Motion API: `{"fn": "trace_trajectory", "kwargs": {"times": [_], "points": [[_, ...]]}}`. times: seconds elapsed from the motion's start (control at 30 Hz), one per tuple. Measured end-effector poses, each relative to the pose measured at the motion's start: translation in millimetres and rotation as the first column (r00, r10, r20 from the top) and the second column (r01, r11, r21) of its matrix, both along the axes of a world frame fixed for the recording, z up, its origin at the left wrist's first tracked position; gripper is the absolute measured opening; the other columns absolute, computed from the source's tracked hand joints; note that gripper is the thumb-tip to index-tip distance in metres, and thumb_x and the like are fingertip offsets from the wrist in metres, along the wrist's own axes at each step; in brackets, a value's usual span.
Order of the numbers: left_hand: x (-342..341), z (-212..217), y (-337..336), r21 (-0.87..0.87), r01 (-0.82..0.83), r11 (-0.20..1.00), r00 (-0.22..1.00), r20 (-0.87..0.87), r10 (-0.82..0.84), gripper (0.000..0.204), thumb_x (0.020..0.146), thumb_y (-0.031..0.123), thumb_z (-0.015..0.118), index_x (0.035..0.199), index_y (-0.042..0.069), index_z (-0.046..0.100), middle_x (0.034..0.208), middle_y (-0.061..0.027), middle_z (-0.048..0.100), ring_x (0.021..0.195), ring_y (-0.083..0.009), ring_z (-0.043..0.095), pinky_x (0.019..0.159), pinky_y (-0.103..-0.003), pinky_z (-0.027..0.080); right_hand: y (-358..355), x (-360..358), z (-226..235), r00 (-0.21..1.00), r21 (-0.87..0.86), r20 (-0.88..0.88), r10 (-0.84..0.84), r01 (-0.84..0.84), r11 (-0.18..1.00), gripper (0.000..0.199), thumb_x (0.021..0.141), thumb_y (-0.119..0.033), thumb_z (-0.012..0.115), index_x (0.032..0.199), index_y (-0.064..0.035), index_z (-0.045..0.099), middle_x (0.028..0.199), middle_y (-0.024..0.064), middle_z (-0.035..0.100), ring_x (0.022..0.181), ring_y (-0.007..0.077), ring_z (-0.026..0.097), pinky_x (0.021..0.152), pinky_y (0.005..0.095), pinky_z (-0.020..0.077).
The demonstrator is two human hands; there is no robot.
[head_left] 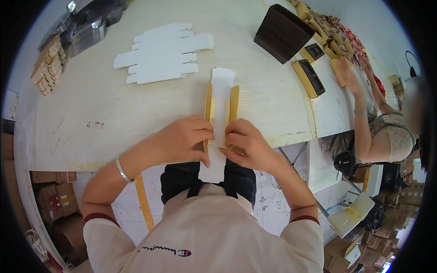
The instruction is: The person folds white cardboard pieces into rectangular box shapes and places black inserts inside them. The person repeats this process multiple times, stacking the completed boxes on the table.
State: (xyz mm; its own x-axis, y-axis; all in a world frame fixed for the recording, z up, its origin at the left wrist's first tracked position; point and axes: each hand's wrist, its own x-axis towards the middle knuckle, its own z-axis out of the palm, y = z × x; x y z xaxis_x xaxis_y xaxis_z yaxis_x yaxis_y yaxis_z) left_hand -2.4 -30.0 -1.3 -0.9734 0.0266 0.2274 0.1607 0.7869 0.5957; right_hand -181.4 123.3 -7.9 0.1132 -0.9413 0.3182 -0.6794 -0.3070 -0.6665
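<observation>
In front of me, at the table's near edge, stands a partly folded carton (219,119), white inside with gold outer walls. Its two long sides are raised, and a flat white end flap (223,76) points away from me. My left hand (189,139) is closed on the left wall, fingers and thumb pinching its near end. On the right wall, my right hand (246,144) is closed in the same way. The near end of the carton extends over the edge toward my lap. Farther left lies a stack of flat white carton blanks (159,52).
Small gold boxes (48,66) are piled far left beside clear plastic bags (88,36). A dark brown stack of trays (283,34) stands far right, near gold boxes with dark inserts (309,78). A co-worker (378,129) handles a box at right. Brown cardboard boxes (57,200) sit below the table.
</observation>
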Motion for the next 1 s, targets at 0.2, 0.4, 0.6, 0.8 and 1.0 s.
{"fn": "trace_trajectory", "kwargs": {"times": [0.2, 0.4, 0.6, 0.8, 1.0], "points": [[-17, -9, 19, -0.031, -0.148, 0.988, 0.980, -0.138, 0.143, 0.036, 0.069, 0.027, 0.078, 0.088, 0.006, 0.057, 0.078, -0.0053, 0.059, 0.073, -0.0253, 0.059, 0.064, -0.034, 0.048, -3, 14, 9, 0.981, 0.261, 0.157, -0.110, 0.066, 0.963, 0.016, 0.073, 0.004, 0.068, 0.078, 0.0015, 0.053, 0.090, 0.0121, 0.050, 0.078, 0.0314, 0.053, 0.069, 0.0380, 0.0464], [-9, -21, 24, 0.036, -0.229, 0.973, 0.959, -0.164, 0.232, 0.022, 0.073, 0.018, 0.076, 0.083, 0.005, 0.061, 0.072, -0.0062, 0.057, 0.066, -0.0256, 0.057, 0.059, -0.035, 0.047, 2, 17, 10, 0.950, 0.246, 0.292, -0.110, 0.036, 0.969, 0.026, 0.074, 0.005, 0.064, 0.098, 0.0007, 0.054, 0.110, 0.0163, 0.051, 0.090, 0.0341, 0.056, 0.075, 0.0364, 0.0485], [-5, -15, 24, 0.166, -0.257, 0.952, 0.958, -0.085, 0.274, 0.011, 0.079, 0.012, 0.069, 0.077, 0.004, 0.063, 0.072, -0.0069, 0.056, 0.065, -0.0259, 0.056, 0.058, -0.036, 0.047, 25, 19, 6, 0.947, -0.043, -0.320, -0.031, 0.018, 0.999, 0.069, 0.070, 0.001, 0.066, 0.135, -0.0010, 0.043, 0.137, 0.0179, 0.044, 0.106, 0.0333, 0.057, 0.087, 0.0371, 0.0485], [-6, -8, 22, 0.307, -0.228, 0.924, 0.973, 0.053, 0.223, 0.014, 0.084, 0.013, 0.067, 0.078, 0.001, 0.064, 0.078, -0.0088, 0.058, 0.069, -0.0274, 0.058, 0.062, -0.034, 0.048, 20, 23, -19, 0.972, -0.289, -0.202, -0.120, 0.058, 0.955, 0.073, 0.068, 0.003, 0.068, 0.136, -0.0005, 0.043, 0.114, 0.0139, 0.059, 0.098, 0.0303, 0.058, 0.080, 0.0365, 0.0497], [0, -5, 1, 0.787, -0.260, 0.560, 0.955, 0.295, 0.030, 0.027, 0.089, 0.017, 0.064, 0.109, 0.002, 0.055, 0.098, -0.0119, 0.061, 0.071, -0.0202, 0.057, 0.066, -0.033, 0.047, 6, 37, -25, 0.637, 0.038, 0.728, -0.253, 0.331, 0.943, 0.038, 0.085, 0.010, 0.060, 0.119, -0.0023, 0.048, 0.093, 0.0093, 0.060, 0.079, 0.0107, 0.056, 0.067, 0.0225, 0.0454]]}}
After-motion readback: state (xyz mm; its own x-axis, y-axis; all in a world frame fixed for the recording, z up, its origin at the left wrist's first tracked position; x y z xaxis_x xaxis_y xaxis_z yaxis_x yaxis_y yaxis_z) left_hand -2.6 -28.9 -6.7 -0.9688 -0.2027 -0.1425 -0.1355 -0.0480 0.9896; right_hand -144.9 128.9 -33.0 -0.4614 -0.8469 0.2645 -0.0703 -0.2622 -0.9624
